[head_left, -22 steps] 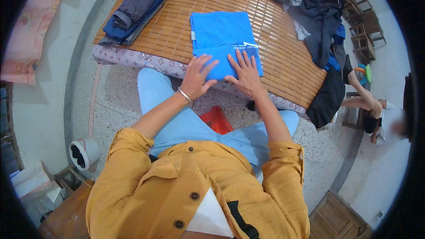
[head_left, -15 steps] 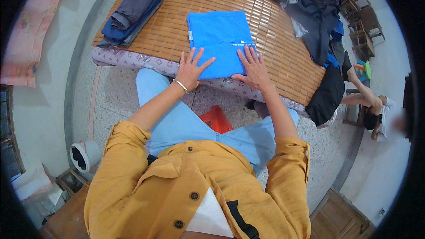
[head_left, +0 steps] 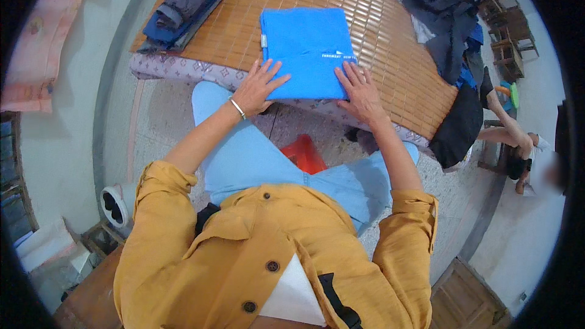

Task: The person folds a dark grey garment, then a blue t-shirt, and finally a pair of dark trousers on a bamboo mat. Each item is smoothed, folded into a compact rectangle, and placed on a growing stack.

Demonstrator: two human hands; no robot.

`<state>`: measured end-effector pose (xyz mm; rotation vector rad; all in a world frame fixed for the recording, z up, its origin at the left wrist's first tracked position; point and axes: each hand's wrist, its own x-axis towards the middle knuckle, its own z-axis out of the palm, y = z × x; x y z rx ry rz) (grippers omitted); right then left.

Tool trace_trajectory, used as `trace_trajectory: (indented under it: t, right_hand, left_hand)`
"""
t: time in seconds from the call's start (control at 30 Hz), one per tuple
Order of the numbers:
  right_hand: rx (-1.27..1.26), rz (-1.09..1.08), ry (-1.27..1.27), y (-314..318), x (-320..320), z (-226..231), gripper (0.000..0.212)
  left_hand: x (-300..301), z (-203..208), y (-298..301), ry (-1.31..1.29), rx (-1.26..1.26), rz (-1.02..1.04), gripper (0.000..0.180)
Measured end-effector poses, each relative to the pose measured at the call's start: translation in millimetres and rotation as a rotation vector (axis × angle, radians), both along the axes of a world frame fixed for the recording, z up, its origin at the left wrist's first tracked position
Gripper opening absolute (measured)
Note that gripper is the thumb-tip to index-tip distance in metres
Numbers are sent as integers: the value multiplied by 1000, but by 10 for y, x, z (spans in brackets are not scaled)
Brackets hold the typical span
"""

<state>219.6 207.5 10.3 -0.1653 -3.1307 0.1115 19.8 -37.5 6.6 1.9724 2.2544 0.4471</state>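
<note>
Blue cloth is laid flat, folded to approx. a square, at the mid. of the near edge of the slatted mat; its near side is set along that edge, right by the patterned cover below. No clear long axis can be told, the view being bent; at most it's run a touch longer front-to-back, i.e. away from the body. A crosswise fold or seam is seen about halfway up, w/ white print at its R end; a pale tag is seen on the L side.

The cloth is bracketed btwn both hands, its bulk lying fwd & inward of the fingers. Near-L corner is covered by the left hand, fingers spread wide, thumb angled in over the cloth. R side, nr the near-R corner, is touched by the right hand, fingers fwd & less widely parted, thumb set toward the near edge. Neither hand is clearly nearer: contact is made by both. Whether any fabric is pinched or just pressed can't be told.

Folded stack is placed by the mat's L edge, well apart from the cloth. Loose pile is heaped along the R edge, w/ black garment draped at the near-R corner.
</note>
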Motion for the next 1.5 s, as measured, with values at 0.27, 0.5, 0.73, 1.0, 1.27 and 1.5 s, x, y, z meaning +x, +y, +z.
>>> trace_trajectory:
  t: [0.27, 0.5, 0.73, 1.0, 1.27, 1.5]
  right_hand:
    - [-74, -31, 49, -100, 60, -101, 80]
    - [-84, -44, 33, -106, 49, -94, 78]
    - [88, -5, 76, -27, 26, -258, 65]
    - [-346, -20, 53, 64, 65, 319, 35]
    - [-585, -244, 388, 524, -786, 405, 24]
    - [-468, -534, 499, 464, -958, -395, 47]
  left_hand:
    - [36, -113, -116, 13, 78, 41, 82]
    - [27, -179, -117, -50, 139, 55, 85]
    - [-47, -234, -42, 83, 50, 48, 81]
    - [-80, 43, -47, -274, 265, -41, 61]
    - [-408, -135, 297, -947, 134, 534, 40]
    - [-699, -519, 643, -1121, 312, 737, 62]
